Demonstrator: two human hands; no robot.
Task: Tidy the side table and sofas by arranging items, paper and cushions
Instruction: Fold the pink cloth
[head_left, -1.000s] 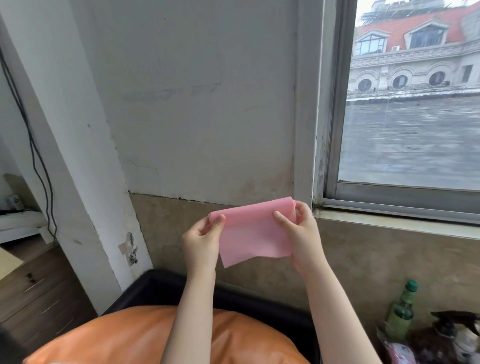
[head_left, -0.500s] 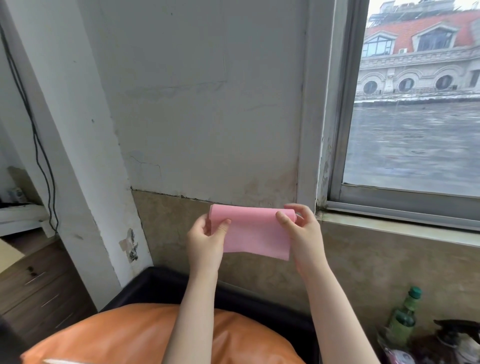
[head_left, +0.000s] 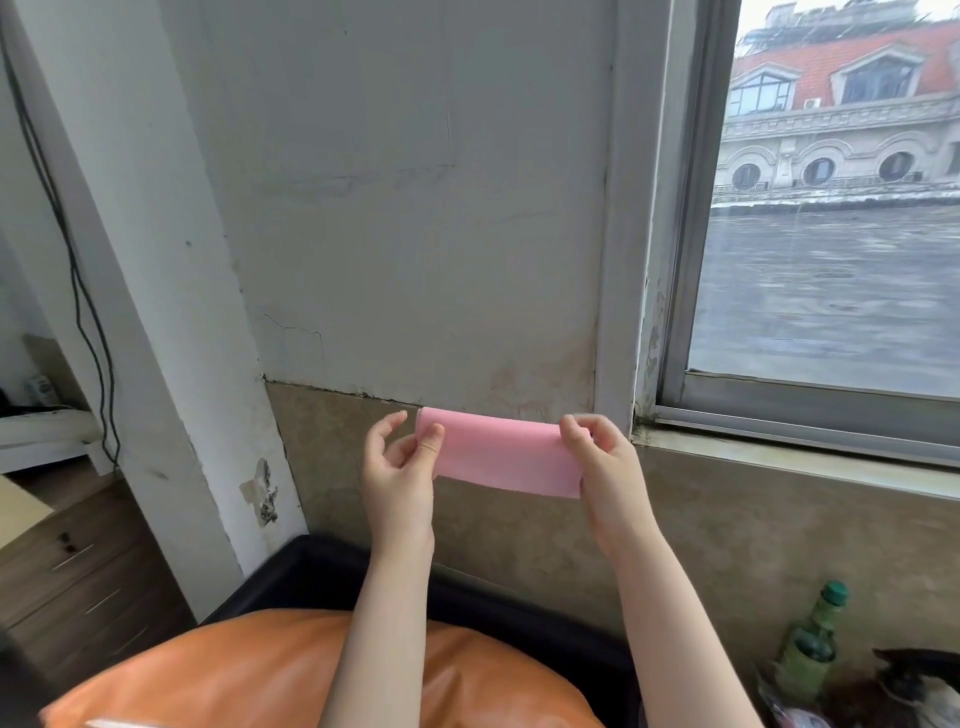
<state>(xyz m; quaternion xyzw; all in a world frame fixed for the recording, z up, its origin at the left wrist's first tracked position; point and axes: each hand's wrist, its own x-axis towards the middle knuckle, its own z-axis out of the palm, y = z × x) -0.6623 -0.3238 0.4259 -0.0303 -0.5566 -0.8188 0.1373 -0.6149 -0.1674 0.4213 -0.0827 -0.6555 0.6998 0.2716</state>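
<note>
Up at chest height, in front of the wall just left of the window (head_left: 831, 208), a pink paper (head_left: 501, 454) is stretched between both hands. It is a plain, matt sheet folded over into a long narrow band, with a rounded fold along its top edge and loose straight edges along the bottom; it tilts slightly down toward the right. No print or writing shows on it. The left hand (head_left: 397, 475) pinches the left end between thumb and forefinger, the other fingers curled loosely behind. The right hand (head_left: 605, 467) grips the right end, thumb in front and fingers curled over the top. Below the arms lies an orange cushion (head_left: 270, 675) on a black sofa (head_left: 332, 564). At lower right stands a green bottle (head_left: 813, 642) with a green cap; its label is too blurred to read.
</note>
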